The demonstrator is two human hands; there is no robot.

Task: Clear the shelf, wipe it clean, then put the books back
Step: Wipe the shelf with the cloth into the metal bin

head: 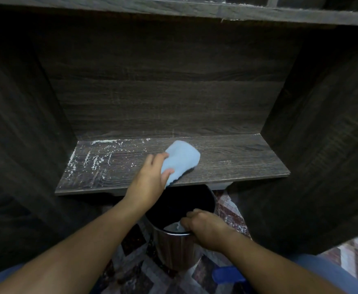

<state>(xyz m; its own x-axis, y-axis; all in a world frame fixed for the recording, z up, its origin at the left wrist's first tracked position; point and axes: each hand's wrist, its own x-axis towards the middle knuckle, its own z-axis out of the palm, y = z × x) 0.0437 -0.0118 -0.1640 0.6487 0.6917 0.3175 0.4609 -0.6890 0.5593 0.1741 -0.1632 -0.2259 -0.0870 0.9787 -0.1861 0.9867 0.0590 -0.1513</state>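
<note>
A dark wood-grain shelf [237,160] runs across the middle, bare of books. White dust and crumbs cover its left part [93,158]. My left hand [150,177] grips a light blue cloth [181,160] that lies on the shelf near its front edge, right of the dust. Below the shelf edge, my right hand [203,228] grips the rim of a shiny metal bin [174,247], which has some white dust inside. No books are in view.
Dark side panels [314,145] and a back panel box in the shelf, with another board [174,9] overhead. A patterned floor [131,270] lies below, with a blue object [227,274] near my right forearm.
</note>
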